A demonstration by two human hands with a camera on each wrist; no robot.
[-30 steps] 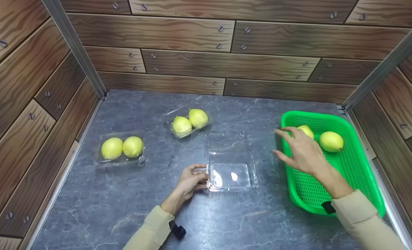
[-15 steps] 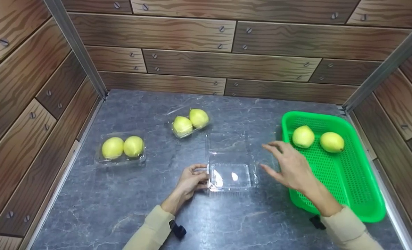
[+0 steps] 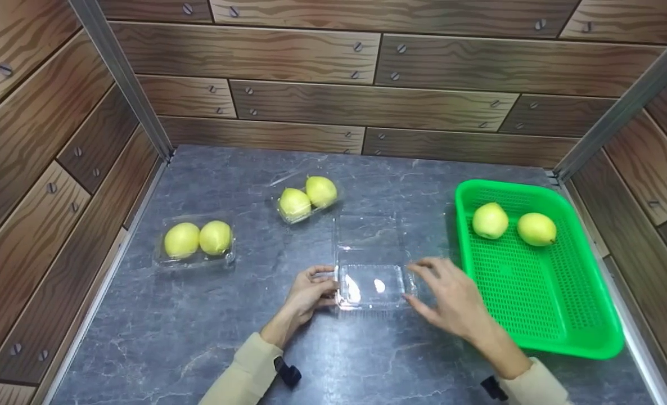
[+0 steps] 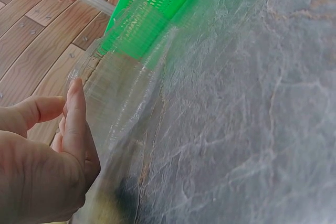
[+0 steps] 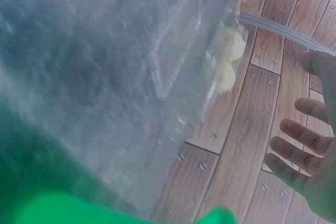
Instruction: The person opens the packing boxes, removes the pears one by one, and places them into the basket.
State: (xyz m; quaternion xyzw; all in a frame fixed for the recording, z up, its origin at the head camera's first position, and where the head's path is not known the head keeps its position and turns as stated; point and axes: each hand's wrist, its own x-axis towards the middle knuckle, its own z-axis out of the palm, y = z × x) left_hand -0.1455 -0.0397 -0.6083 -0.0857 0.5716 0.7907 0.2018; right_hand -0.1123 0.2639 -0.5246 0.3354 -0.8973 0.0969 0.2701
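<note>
In the head view, an empty clear plastic clamshell box (image 3: pixel 372 287) lies on the table with its lid (image 3: pixel 367 232) folded back, away from me. My left hand (image 3: pixel 306 293) touches the box's left side with its fingertips, the index finger straight in the left wrist view. At the box's right edge is my right hand (image 3: pixel 451 301), thumb and fingers spread apart, nothing between them. The right wrist view shows its fingers (image 5: pixel 294 156) spread. Two yellow pears (image 3: pixel 490 221) lie in the green basket (image 3: pixel 462 259) on the right.
Two more clear boxes stand on the grey marbled table (image 3: pixel 142 332), one with pears (image 3: pixel 182 240) at left, one with pears (image 3: pixel 321 191) at the back. Wood-patterned walls (image 3: pixel 288 56) enclose the back and sides. The basket's raised rim stands close beyond my right hand.
My right hand has moved from above the basket leftward and toward me, to the box's right edge, baring the pear it hid. The left hand and the box have stayed in place.
</note>
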